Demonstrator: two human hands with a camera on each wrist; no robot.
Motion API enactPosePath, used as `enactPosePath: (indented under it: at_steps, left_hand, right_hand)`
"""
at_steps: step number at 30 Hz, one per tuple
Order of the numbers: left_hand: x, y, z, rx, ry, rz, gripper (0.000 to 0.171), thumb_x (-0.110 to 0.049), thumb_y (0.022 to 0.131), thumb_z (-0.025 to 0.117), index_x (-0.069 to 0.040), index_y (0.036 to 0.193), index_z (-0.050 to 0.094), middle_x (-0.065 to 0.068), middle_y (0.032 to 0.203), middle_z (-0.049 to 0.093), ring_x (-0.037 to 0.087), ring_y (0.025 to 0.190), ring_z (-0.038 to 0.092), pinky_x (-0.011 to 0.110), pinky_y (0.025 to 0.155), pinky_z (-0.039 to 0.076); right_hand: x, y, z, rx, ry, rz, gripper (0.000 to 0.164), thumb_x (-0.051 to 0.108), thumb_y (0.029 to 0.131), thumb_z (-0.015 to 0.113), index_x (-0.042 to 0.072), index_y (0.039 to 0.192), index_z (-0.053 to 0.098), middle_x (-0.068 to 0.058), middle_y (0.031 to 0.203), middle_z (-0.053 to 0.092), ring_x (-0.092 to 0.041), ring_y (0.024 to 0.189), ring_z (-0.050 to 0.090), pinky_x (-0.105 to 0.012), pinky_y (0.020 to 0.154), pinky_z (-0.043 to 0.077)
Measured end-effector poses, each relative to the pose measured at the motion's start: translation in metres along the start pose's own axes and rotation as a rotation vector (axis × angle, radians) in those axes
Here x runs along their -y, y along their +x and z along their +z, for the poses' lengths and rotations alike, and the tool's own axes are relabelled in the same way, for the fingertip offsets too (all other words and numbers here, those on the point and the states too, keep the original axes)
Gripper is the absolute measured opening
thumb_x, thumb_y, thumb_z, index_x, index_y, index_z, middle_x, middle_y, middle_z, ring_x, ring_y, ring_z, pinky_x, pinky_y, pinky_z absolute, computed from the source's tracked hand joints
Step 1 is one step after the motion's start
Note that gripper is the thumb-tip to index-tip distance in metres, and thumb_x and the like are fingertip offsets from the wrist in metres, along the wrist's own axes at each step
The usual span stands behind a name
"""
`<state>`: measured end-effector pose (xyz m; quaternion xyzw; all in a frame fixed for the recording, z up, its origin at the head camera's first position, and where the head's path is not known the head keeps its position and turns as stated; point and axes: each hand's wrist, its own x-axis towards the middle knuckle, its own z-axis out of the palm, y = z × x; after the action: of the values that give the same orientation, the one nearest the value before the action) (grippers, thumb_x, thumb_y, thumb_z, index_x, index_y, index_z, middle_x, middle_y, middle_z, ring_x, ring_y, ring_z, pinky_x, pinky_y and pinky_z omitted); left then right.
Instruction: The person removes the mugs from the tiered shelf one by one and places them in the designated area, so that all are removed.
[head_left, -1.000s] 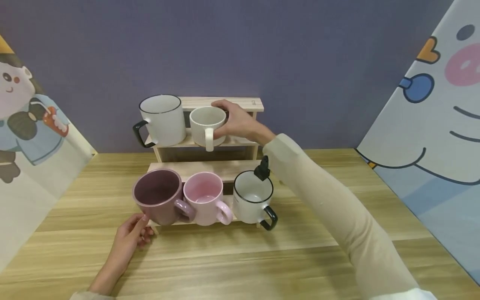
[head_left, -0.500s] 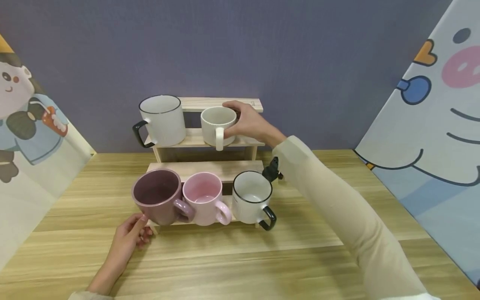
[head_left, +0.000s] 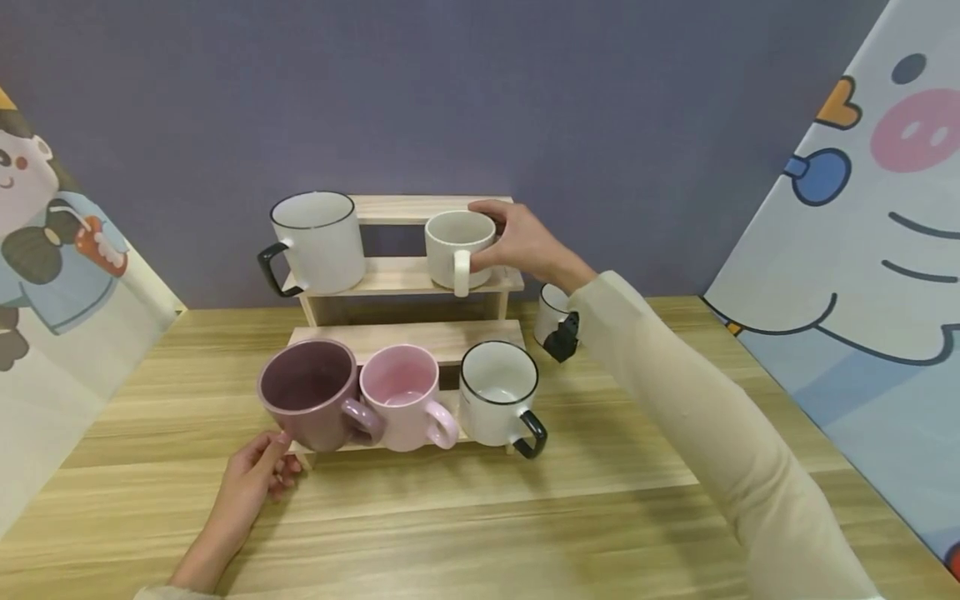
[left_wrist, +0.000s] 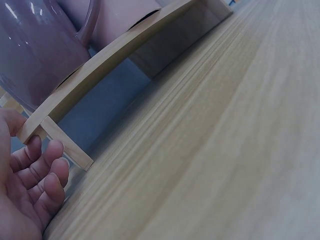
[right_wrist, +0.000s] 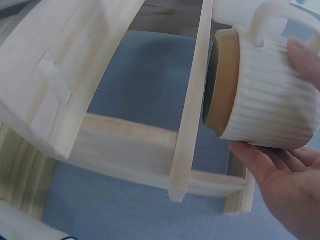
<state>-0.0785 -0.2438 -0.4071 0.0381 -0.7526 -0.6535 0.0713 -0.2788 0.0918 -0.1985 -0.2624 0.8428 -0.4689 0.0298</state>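
Right hand (head_left: 529,245) grips 1 cream mug (head_left: 442,260), left hand (head_left: 249,478) the rack (head_left: 405,337).

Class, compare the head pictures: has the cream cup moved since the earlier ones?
Yes, to the right: the cream cup is now farther from the big white mug, which stands on the rack.

From the wearer's head, one view looked forward and down across the wooden rack (head_left: 408,340). Low over the tabletop (left_wrist: 200,150), the left-wrist view faced slantwise along that rack's front edge. The right-wrist view looked from very near at a ribbed white mug (right_wrist: 280,95), shared with the head view.
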Motion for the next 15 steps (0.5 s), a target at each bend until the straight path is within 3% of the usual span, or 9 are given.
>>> enactPosePath:
  at_steps: [15]
  left_hand:
    - [0.0,0.001,0.0,-0.008,0.026,-0.02,0.026,-0.021,0.103,0.044,-0.014,0.083,0.059,-0.006,0.065,0.059,0.007,0.053,0.051,0.022,0.043,0.041]
  right_hand:
    - [-0.012,-0.02,-0.026,-0.035,-0.01,0.055,0.083,0.007,0.072,0.08,0.007,0.144,0.038,-0.014,0.127,0.057,-0.024,0.109,0.055,-0.04,0.093,0.047]
